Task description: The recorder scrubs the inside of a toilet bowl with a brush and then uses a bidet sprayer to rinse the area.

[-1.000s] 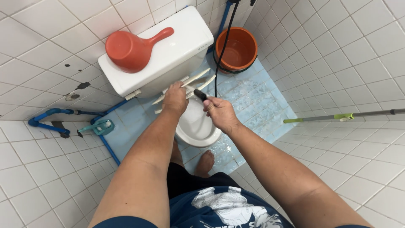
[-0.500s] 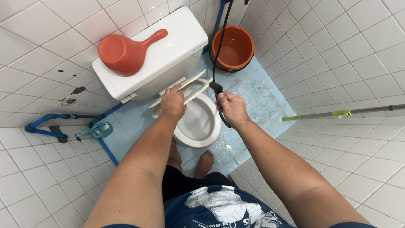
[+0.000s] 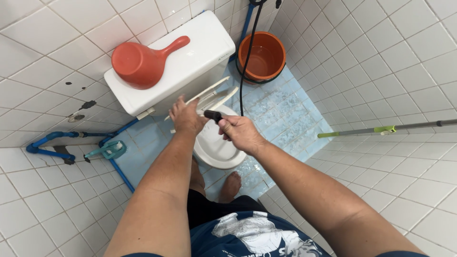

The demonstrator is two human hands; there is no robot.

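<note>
White-tiled bathroom corner, blue floor tiles mid-frame. My left hand (image 3: 185, 116) grips raised cream plastic toilet seat (image 3: 202, 95), likely keeping white ceramic bowl (image 3: 221, 147) open. My right hand (image 3: 240, 133), frame centre, fist closed around black spray nozzle (image 3: 213, 115); nozzle tip points toward seat, just beside left hand.

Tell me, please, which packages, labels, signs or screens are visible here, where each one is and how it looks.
Small dark mark: on the front of the white toilet tank, near its upper right corner; tiny, too small to make out.
White print: on the person's dark blue shirt, at the bottom edge of the picture.
No packages, signs or screens.
</note>
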